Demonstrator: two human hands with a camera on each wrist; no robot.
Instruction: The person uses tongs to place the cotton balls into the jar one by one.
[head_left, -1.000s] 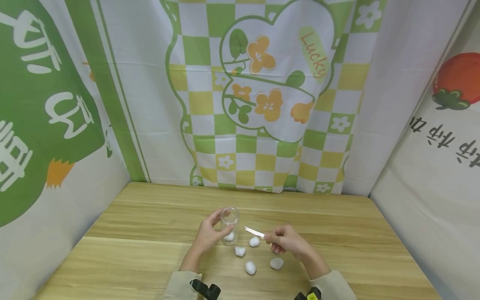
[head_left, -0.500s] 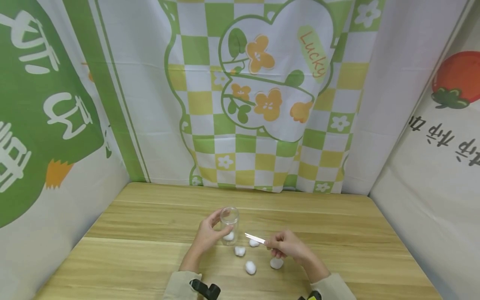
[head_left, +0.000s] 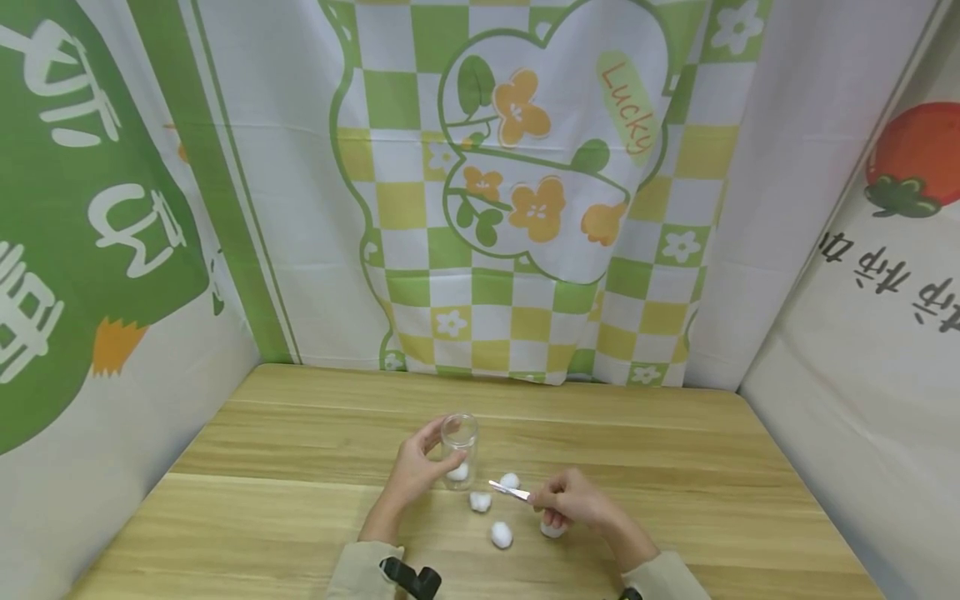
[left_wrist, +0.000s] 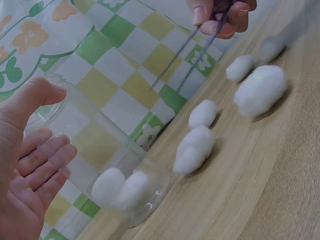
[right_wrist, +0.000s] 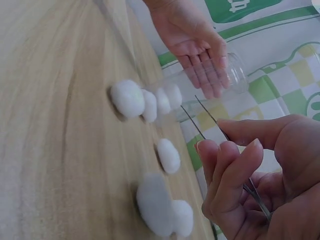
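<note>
A clear jar (head_left: 461,442) stands upright on the table, two cotton balls (left_wrist: 134,191) lying at its bottom. My left hand (head_left: 415,468) grips the jar from the left, thumb on the near side and fingers behind the glass. Between thumb and fingers, my right hand (head_left: 576,497) pinches metal tweezers (right_wrist: 212,118), whose two tips stand apart with nothing between them. They point left toward the jar, above the table, and overlap the edge of the farthest loose cotton ball (head_left: 510,480) in the head view. Another cotton ball (head_left: 552,531) is partly hidden below the right hand.
More loose cotton balls lie in front of the jar: a lumpy cotton ball (head_left: 481,502) near its base and a rounder cotton ball (head_left: 502,535) closer to me. The wooden table (head_left: 315,433) ends at a checked curtain (head_left: 487,333) behind.
My right hand has moved the tweezers down the head view, toward me, past the farthest loose cotton ball. The left hand and the jar have stayed in place.
</note>
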